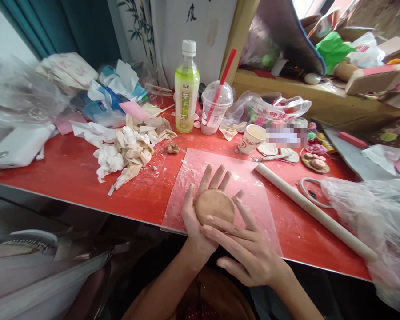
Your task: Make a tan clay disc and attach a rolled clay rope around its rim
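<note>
A flat round disc of tan clay (214,205) rests in the palm of my left hand (194,218), which is turned up with its fingers stretched out behind the disc. My right hand (250,249) has its fingers spread apart. Two of its fingertips lie on or close against the disc's lower edge, and it grips nothing. Beneath both hands is a clear plastic sheet (260,209), smeared with pale residue, on the red table (70,178).
A long pale rolling rod (313,209) lies to the right, near a crumpled plastic bag (370,213). Behind stand a paper cup (252,138), a lidded plastic cup with a red straw (215,111) and a drink bottle (186,89). Crumpled tissues (123,149) lie left.
</note>
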The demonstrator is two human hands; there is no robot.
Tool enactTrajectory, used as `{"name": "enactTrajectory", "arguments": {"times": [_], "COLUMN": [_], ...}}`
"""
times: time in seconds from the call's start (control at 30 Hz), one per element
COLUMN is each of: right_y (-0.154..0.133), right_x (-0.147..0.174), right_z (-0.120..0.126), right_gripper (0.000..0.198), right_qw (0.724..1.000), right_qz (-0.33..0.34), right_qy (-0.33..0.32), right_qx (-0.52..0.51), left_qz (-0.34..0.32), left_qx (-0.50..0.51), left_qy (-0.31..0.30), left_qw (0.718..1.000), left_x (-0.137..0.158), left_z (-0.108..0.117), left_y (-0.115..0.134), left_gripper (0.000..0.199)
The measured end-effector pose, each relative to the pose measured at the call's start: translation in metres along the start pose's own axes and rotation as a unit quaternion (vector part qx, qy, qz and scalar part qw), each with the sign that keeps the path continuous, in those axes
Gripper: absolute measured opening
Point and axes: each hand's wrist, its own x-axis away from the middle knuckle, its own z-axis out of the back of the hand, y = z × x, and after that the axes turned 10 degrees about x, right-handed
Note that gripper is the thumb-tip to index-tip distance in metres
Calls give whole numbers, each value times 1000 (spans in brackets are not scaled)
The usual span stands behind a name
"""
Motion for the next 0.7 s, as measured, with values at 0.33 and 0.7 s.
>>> {"name": "enactTrajectory", "arguments": {"times": [0.33, 0.7], "right_y": [-1, 2], "right_x": [-11, -11], "right_z": [-6, -9], "right_gripper": [58, 58], "right_qw": [995, 985], "right_qz": [-61, -132], "right_qy": [-71, -92], "right_qx": [30, 63], "left_qz": [-6, 5], "left_qx": [-8, 9], "left_qy": [4, -1], "left_qw": [1000, 1000], "left_x": [-2, -1], "left_z": [1, 2], "left_y": [0, -1], "left_gripper": [53, 52]}}
